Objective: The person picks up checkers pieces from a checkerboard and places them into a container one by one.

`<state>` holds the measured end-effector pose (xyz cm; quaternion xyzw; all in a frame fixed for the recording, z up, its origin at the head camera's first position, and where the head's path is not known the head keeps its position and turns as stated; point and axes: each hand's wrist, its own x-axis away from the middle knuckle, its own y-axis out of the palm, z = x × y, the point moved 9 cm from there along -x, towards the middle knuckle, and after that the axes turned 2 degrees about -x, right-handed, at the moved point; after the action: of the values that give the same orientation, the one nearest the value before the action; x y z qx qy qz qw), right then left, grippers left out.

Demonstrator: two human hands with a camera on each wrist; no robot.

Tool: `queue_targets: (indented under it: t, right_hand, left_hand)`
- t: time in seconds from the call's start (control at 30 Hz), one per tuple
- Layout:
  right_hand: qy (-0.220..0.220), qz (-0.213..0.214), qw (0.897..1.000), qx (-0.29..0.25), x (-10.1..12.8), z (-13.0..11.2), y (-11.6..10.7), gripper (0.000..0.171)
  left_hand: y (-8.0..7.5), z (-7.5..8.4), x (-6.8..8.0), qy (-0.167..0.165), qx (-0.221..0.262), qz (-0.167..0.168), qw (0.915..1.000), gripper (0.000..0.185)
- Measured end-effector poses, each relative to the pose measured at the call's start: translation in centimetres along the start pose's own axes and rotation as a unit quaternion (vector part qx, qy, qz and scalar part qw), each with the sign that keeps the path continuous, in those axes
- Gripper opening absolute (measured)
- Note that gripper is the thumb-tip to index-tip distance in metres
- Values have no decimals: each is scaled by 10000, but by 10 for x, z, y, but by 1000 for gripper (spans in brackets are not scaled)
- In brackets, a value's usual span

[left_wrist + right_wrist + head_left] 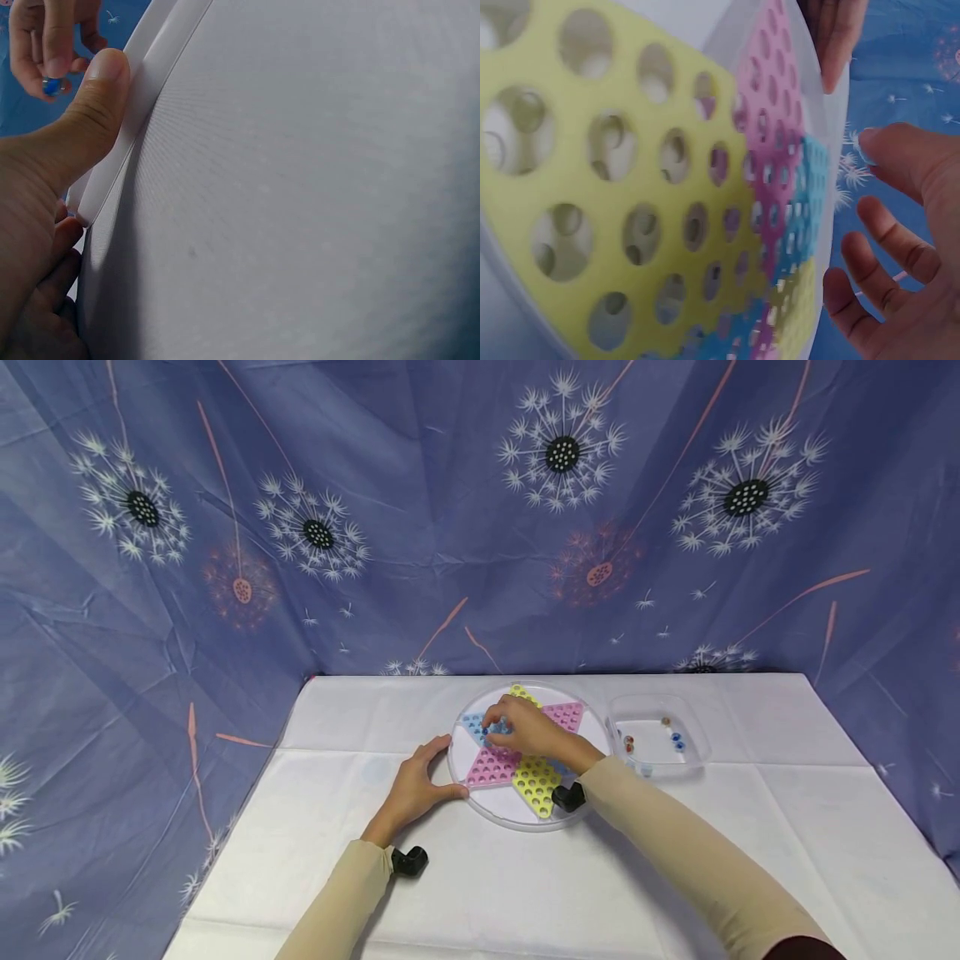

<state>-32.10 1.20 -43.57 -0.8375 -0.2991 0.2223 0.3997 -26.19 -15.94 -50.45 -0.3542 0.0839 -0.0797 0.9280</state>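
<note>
A person's right hand (525,732) pinches a small blue marble (50,86) over the blue point at ten o'clock of the round, star-patterned plastic peg board (536,781), while the left hand (417,785) grips its nine o'clock rim on the white-clothed table (525,893).
</note>
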Motion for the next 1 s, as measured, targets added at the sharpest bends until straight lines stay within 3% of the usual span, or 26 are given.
queue_targets:
  t: [0.1, 0.37, 0.67, 1.0]
  right_hand:
    - [-127, 123, 9998, 15, -1, -5, -6, 16]
    - [113, 194, 9996, -145, -1, -6, -13, 19]
    - [71, 218, 9996, -164, -1, -4, -16, 20]
    - [142, 400, 9984, -386, 11, 3, -29, 20]
  left_hand:
    - [0, 0, 0, -5, -2, 0, 10000, 102]
    - [-1, 2, 0, 43, -70, 12, 10000, 102]
    - [-1, 3, 1, -14, -67, -3, 10000, 102]
    - [-1, 4, 2, -27, 11, -13, 10000, 102]
